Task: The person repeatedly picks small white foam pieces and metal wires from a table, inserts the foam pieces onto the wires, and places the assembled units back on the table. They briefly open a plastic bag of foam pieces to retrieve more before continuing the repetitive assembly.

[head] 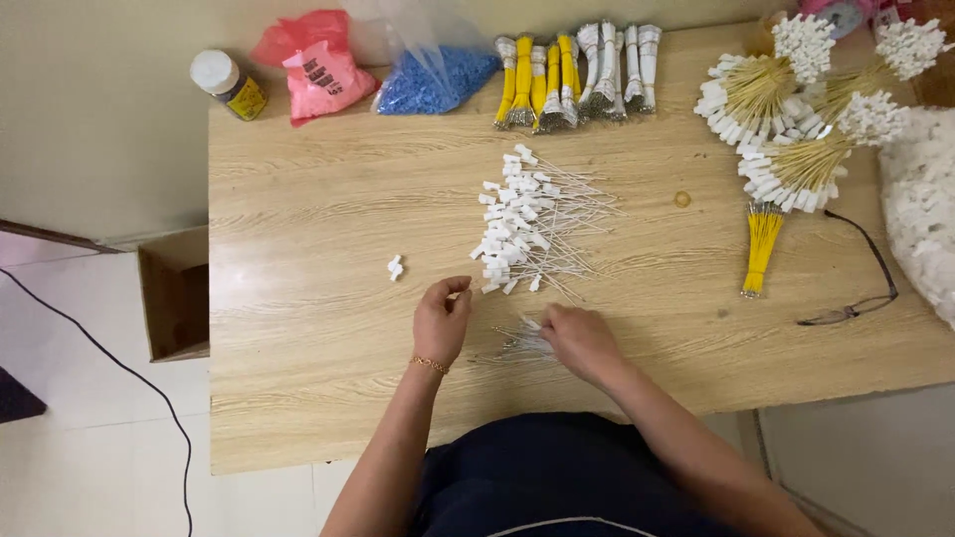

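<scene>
Forearms come up from the bottom edge of the head view and meet near the front middle of the counter point(298, 328), a pale wood-grain top. We note the left hand point(441, 320) with a thin gold bracelet point(429, 365) at the wrist, palm down, fingers curled inward with thumb and forefinger pinched together at the tip; whatever sits in that pinch is too small for us to tell. The right hand point(580, 340) lies just beside it, knuckles up, its grip closed over a small bundle of thin white wires point(517, 345) that fans out leftward on the wood. Just beyond both hands we see a loose heap of white-capped wires point(527, 224), and a single white cap point(395, 267) lying apart to its left. Along the far edge stand a white-lidded bottle point(228, 84), a pink bag point(316, 68), a clear bag of blue pellets point(430, 78) and a row of yellow and white wire bundles point(577, 75). At the right we record fanned sheaves of yellow wires with white ends point(786, 129), one yellow bundle point(761, 249), a pair of glasses point(860, 288) and a bag of white pieces point(925, 199). Left of the counter an open cardboard box point(174, 293) sits on a pale tiled floor point(80, 457), crossed by a black cable point(119, 363).
</scene>
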